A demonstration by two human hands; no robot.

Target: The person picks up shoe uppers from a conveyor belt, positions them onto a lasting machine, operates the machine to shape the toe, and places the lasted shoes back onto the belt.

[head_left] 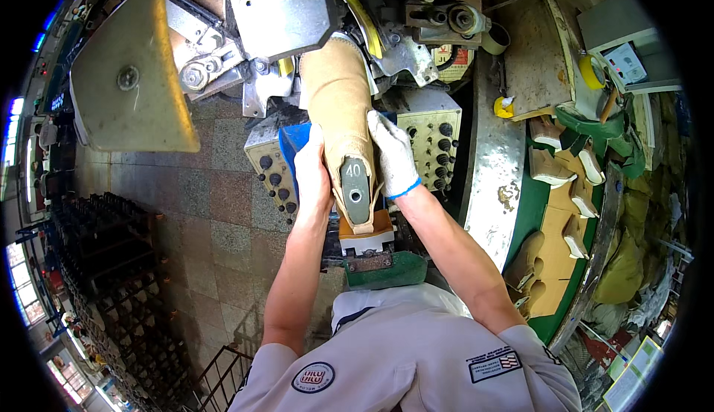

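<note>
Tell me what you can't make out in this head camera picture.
In the head view:
- Shoe underside: faces away, hidden by the shoe itself.
- Left hand fingertips: hidden behind the hand and shoe.
- Dark rack contents: too dim and small to tell apart.
- Framed sheet, lower right: partly cut off by the black lens rim.

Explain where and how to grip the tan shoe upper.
Probably by both sides of its near half, left hand from the left, right hand from the right: the tan shoe upper points lengthwise away, its far end among metal parts.
</note>
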